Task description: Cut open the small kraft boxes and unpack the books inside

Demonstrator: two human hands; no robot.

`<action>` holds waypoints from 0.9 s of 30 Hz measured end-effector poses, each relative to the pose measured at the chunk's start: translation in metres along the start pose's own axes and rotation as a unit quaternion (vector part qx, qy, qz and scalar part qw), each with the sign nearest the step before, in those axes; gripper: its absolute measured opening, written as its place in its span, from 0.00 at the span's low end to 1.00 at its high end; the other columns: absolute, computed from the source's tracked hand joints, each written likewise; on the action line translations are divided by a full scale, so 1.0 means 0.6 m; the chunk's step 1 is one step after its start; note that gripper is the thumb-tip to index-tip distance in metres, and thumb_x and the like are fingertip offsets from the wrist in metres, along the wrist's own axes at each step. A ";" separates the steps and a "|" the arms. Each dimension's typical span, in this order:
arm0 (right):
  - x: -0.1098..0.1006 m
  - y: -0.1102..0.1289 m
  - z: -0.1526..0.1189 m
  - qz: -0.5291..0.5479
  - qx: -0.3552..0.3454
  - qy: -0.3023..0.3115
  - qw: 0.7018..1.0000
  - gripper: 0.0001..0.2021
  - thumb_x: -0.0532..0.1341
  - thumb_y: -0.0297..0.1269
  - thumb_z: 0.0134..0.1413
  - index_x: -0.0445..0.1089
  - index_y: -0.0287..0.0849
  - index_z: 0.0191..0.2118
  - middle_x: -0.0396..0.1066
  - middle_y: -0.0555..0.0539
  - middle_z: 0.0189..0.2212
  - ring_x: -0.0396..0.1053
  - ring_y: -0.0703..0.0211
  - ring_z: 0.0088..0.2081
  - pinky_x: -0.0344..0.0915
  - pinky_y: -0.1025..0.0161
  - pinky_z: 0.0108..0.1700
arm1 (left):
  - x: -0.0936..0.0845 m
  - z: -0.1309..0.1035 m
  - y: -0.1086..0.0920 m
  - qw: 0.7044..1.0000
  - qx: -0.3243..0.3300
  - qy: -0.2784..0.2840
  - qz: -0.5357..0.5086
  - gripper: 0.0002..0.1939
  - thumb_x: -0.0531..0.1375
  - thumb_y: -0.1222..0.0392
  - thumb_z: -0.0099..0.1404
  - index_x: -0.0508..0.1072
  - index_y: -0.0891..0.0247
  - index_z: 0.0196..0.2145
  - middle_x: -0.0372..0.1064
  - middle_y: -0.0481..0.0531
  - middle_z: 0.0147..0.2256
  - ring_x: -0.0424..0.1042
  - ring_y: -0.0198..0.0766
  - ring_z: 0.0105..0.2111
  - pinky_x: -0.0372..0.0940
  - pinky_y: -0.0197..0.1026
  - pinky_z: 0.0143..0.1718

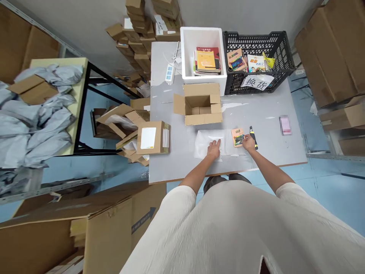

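Observation:
On the grey table lies a whitish wrapping sheet (201, 144), stretched out from left to right. My left hand (213, 149) rests flat on it with the fingers spread. At the sheet's right end is a small orange-pink booklet or box with a colourful picture (237, 137); which of the two I cannot tell. My right hand (249, 143) pinches its right edge. Just beyond that hand lies a black and yellow utility knife (252, 134). Behind the sheet stands an open cardboard box (203, 120), its flaps folded out.
A white foam bin (203, 78) with books and a black crate (234, 85) with packets stand at the back. A closed carton (146, 148) sits at the left edge near a power strip (170, 74). Grey parcels (42, 114) fill the left shelf; a large carton (114, 232) stands front left.

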State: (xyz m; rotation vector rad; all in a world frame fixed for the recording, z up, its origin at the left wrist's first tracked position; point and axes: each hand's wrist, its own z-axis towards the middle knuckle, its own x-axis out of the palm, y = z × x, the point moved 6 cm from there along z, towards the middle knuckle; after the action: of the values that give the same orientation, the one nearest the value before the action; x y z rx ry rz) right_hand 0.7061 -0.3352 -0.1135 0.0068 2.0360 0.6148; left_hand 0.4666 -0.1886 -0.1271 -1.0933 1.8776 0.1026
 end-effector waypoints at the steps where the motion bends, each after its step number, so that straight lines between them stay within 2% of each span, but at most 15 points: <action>1: 0.003 -0.005 -0.001 0.002 0.002 0.003 1.000 0.13 0.61 0.34 0.62 0.77 0.48 0.50 0.84 0.42 0.43 0.79 0.42 0.49 0.72 0.54 0.52 | 0.000 0.004 -0.008 1.000 0.006 -0.002 -0.006 0.44 0.56 0.66 0.72 0.47 0.53 0.81 0.55 0.64 0.74 0.60 0.57 0.71 0.65 0.54 0.67; 6: 0.038 -0.005 -0.018 0.005 0.007 0.036 0.999 0.14 0.61 0.33 0.61 0.77 0.48 0.50 0.84 0.45 0.41 0.80 0.47 0.46 0.73 0.58 0.49 | 0.006 0.027 -0.058 0.998 0.051 -0.010 -0.031 0.46 0.57 0.66 0.73 0.46 0.48 0.82 0.47 0.61 0.78 0.61 0.56 0.71 0.65 0.53 0.67; 9: 0.056 0.006 -0.025 0.025 -0.010 0.069 0.997 0.14 0.60 0.33 0.60 0.77 0.48 0.49 0.84 0.47 0.38 0.80 0.50 0.43 0.72 0.60 0.47 | 0.011 0.036 -0.084 0.996 0.081 -0.010 -0.020 0.42 0.58 0.65 0.73 0.53 0.46 0.80 0.44 0.58 0.80 0.61 0.56 0.71 0.65 0.54 0.67; 11: 0.062 0.011 -0.027 0.036 -0.017 0.089 0.995 0.14 0.60 0.32 0.60 0.78 0.47 0.48 0.83 0.48 0.36 0.79 0.51 0.41 0.72 0.62 0.45 | 0.013 0.040 -0.088 0.997 0.080 -0.008 -0.011 0.37 0.58 0.66 0.74 0.60 0.49 0.76 0.47 0.58 0.78 0.61 0.54 0.71 0.66 0.53 0.67; 14: 0.059 0.014 -0.027 0.052 -0.016 0.097 0.994 0.13 0.59 0.32 0.60 0.78 0.46 0.48 0.82 0.49 0.34 0.78 0.52 0.39 0.71 0.62 0.44 | 0.009 0.040 -0.078 0.999 0.053 0.000 -0.005 0.26 0.56 0.68 0.75 0.72 0.54 0.67 0.60 0.59 0.71 0.66 0.50 0.67 0.68 0.50 0.65; 17: 0.050 0.012 -0.022 0.075 -0.008 0.087 0.993 0.13 0.59 0.31 0.60 0.78 0.45 0.48 0.82 0.48 0.34 0.78 0.51 0.39 0.71 0.62 0.43 | -0.003 0.033 -0.060 0.999 0.038 0.001 0.001 0.18 0.53 0.67 0.77 0.76 0.58 0.58 0.67 0.60 0.63 0.71 0.48 0.60 0.70 0.48 0.60; 20: 0.037 0.011 -0.011 0.092 -0.001 0.065 0.994 0.13 0.59 0.32 0.61 0.77 0.45 0.49 0.83 0.47 0.34 0.79 0.49 0.41 0.72 0.60 0.45 | -0.028 0.022 -0.047 0.999 0.043 -0.026 0.009 0.16 0.53 0.67 0.78 0.76 0.59 0.56 0.68 0.61 0.60 0.70 0.49 0.59 0.71 0.49 0.57; 24: 0.026 0.016 0.007 0.088 -0.014 0.047 0.995 0.15 0.58 0.34 0.63 0.77 0.45 0.52 0.83 0.45 0.36 0.78 0.46 0.45 0.72 0.57 0.50 | -0.064 0.006 -0.030 0.997 0.044 -0.051 0.036 0.20 0.50 0.70 0.77 0.76 0.59 0.56 0.68 0.61 0.60 0.69 0.50 0.59 0.72 0.50 0.56; 27: 0.019 0.027 0.011 0.041 -0.037 0.014 0.998 0.19 0.59 0.36 0.64 0.76 0.44 0.58 0.82 0.39 0.48 0.76 0.42 0.52 0.71 0.53 0.55 | -0.084 -0.007 -0.015 0.996 0.043 -0.054 0.062 0.21 0.49 0.73 0.76 0.76 0.59 0.56 0.69 0.61 0.60 0.69 0.49 0.58 0.71 0.49 0.55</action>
State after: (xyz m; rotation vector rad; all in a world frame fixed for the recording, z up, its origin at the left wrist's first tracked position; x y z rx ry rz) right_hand 0.7015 -0.3154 -0.1188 0.0385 2.0474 0.7464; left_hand 0.4788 -0.1640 -0.0839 -0.8943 1.8339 0.1473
